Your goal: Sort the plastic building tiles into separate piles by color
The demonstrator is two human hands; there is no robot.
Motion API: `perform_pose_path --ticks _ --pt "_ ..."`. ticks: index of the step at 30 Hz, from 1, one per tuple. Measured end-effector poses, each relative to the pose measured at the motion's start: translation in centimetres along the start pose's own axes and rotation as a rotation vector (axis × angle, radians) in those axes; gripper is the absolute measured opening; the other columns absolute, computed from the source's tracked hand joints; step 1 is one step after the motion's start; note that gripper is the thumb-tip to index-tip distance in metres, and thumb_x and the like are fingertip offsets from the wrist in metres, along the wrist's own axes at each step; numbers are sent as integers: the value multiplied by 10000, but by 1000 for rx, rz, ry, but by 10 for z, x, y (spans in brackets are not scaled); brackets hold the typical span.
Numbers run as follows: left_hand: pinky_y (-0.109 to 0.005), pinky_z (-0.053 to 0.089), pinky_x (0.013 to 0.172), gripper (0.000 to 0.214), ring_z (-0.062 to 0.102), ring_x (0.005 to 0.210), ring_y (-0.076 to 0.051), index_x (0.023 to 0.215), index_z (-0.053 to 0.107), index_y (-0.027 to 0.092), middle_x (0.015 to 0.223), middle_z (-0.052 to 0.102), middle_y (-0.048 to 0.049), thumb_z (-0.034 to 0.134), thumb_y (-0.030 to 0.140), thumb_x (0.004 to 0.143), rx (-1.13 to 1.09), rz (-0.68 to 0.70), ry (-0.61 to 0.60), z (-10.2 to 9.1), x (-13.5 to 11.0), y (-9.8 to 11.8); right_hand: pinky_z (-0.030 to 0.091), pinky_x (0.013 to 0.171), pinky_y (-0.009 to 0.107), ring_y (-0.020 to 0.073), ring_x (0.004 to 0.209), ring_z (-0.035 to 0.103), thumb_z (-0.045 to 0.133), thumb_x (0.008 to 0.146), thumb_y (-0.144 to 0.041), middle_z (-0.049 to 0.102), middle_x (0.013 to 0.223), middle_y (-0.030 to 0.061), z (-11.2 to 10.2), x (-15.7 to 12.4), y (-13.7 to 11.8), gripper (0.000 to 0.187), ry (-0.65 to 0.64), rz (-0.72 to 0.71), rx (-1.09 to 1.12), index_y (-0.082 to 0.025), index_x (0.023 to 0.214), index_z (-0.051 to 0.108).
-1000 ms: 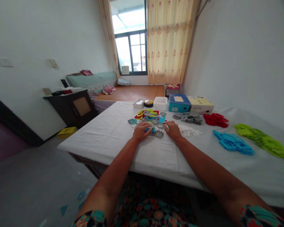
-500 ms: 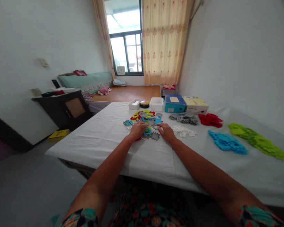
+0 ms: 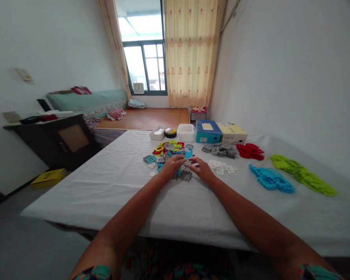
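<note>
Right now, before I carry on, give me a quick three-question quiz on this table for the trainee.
1. True or false: the red pile lies farther from the person than the blue pile.
2. Which pile lies farthest to the person's right? A red pile, B blue pile, C green pile.
3. Both hands are at the mixed pile. Which is nearer the white pieces: the left hand or the right hand?

Key: 1 true; 2 C; 3 right hand.

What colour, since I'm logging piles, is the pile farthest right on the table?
The pile is lime green, in the head view.
</note>
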State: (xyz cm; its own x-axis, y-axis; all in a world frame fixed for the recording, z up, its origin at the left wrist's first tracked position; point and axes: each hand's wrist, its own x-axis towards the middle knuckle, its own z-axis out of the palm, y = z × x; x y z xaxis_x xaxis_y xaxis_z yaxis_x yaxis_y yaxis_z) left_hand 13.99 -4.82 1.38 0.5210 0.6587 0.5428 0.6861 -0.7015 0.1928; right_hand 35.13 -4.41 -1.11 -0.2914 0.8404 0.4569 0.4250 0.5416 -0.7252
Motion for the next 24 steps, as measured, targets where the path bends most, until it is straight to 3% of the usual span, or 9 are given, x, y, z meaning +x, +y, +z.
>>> perform_pose_path --ticks 6,11,14,18,21,24 --pt "-396 438 1035 402 550 1185 -220 1277 615 306 1259 611 -80 554 173 902 83 106 -46 2 -4 0 513 831 366 200 961 620 658 814 -404 675 1013 57 -1 -8 -6 327 16 -42 -144 -229 1089 630" --pt "-415 419 1041 496 534 1215 -227 1340 556 320 1349 575 -60 508 112 892 132 26 3 -7 -6 1 483 902 399 228 1014 590 640 816 -358 670 1074 68 -6 -14 3 311 97 -92 -288 -232 1099 617" --pt "-424 419 1041 474 544 1196 -227 1301 591 311 1339 588 -52 494 108 883 133 -75 90 -14 -9 -4 460 923 412 252 1051 572 630 829 -389 667 1105 83 -26 -5 15 296 184 -49 -459 -231 1079 626" --pt "-408 445 1020 370 572 1146 -219 1156 685 265 1239 646 -54 491 124 874 79 -180 180 -22 -13 -22 461 854 428 301 1082 555 629 841 -451 661 1102 121 -73 29 30 345 232 139 -803 -238 1113 637" --pt "-391 457 1016 348 594 1102 -206 1110 705 235 1171 675 -59 492 125 857 41 -246 224 -23 -16 -40 461 835 441 322 1085 558 619 854 -458 667 1086 159 -104 58 41 382 199 262 -940 -211 1146 638" --pt "-388 465 1009 337 612 1068 -199 1092 711 227 1121 697 -57 492 139 852 40 -308 218 -22 -21 -55 452 875 480 351 1172 510 610 856 -484 616 1252 186 -110 74 43 456 137 231 -963 -185 1201 627"
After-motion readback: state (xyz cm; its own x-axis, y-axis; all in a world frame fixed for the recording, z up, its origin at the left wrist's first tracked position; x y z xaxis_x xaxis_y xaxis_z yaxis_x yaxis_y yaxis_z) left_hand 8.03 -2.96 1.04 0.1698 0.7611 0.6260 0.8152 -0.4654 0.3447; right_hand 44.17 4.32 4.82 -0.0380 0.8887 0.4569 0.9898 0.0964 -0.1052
